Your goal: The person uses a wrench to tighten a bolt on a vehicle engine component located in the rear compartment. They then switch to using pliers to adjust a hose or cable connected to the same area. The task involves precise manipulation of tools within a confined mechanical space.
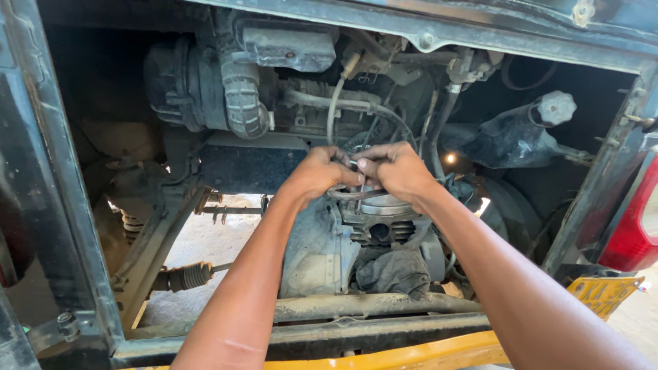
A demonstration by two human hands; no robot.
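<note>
Both my arms reach into the open rear engine bay of a small vehicle. My left hand and my right hand meet above the finned engine cylinder. Their fingers pinch a small metal part and a thin dark cable that loops just below the hands. What exactly sits between the fingertips is too small to tell. A dark rag lies under the cylinder.
A black ribbed air hose and air filter housing sit upper left. A black tank with a grey cap is at right. A rusty cross bar runs along the front. A red tail lamp stands at the right edge.
</note>
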